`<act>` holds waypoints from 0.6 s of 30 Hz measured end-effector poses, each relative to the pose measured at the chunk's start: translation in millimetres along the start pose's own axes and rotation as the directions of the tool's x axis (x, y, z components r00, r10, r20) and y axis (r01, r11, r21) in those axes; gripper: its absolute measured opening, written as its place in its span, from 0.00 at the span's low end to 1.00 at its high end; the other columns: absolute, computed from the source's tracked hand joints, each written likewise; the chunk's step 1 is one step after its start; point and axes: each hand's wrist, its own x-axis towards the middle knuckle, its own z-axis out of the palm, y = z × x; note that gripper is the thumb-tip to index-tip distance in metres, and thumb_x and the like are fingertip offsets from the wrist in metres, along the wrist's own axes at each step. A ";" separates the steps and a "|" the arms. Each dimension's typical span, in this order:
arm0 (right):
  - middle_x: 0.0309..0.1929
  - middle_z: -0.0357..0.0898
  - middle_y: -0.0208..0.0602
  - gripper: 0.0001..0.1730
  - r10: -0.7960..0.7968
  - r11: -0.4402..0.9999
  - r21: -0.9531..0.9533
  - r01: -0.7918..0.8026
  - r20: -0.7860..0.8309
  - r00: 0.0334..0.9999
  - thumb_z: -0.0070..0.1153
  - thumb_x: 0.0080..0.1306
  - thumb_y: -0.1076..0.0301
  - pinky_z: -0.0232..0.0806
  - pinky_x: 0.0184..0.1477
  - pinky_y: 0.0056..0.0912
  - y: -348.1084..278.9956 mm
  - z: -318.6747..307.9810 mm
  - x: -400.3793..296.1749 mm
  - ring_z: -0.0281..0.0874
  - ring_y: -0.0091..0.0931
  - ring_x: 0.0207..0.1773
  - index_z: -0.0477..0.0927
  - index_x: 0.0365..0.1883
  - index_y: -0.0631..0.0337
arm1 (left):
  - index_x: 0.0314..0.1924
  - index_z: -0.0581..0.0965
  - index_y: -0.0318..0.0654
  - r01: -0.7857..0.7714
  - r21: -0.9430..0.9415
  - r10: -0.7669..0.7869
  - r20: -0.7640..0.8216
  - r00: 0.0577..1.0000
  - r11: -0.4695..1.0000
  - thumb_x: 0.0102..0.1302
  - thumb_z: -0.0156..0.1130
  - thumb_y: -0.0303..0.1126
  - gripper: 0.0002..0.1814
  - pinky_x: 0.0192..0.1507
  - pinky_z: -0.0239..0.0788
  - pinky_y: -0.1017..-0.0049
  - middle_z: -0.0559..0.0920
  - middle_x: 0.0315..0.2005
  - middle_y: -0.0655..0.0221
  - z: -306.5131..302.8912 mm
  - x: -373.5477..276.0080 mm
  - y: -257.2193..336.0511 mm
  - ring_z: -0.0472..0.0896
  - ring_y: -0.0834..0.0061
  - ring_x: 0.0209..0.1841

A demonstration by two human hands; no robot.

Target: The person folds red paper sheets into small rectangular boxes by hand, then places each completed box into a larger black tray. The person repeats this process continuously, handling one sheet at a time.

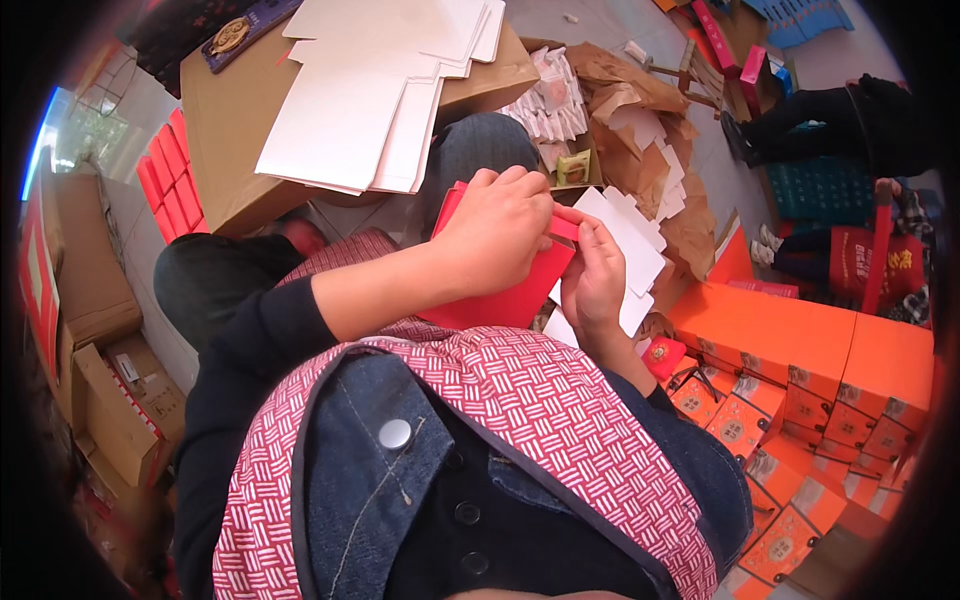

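A red paperboard box (517,289), partly folded, lies over my lap on the patterned apron. My left hand (499,225) is bent over its upper part, gripping the board; its fingertips are mostly hidden. On the box's right side, my right hand (596,262) pinches a narrow red flap between thumb and fingers. White die-cut card blanks (634,251) lie just beyond my right hand. A stack of larger white card blanks (337,112) rests on a brown cardboard carton beyond my left hand.
Small wrapped packets (551,90) fill an open box beside crumpled brown paper (645,82). Orange boxes (757,322) are stacked at right, red boxes (172,180) at left. An open carton (112,420) stands at lower left. Two other people are partly visible at far right.
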 end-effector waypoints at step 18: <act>0.47 0.80 0.46 0.07 0.120 0.991 -0.054 -0.122 -0.036 0.992 0.54 0.68 0.76 0.75 0.51 0.30 -7.8 -12.3 0.9 0.80 0.27 0.47 0.77 0.43 0.70 | 0.34 0.75 0.35 -0.010 -0.009 0.010 -0.008 1.000 1.000 0.52 0.65 0.27 0.10 0.49 0.61 0.66 0.74 0.38 0.65 0.7 -3.2 3.4 0.72 0.62 0.46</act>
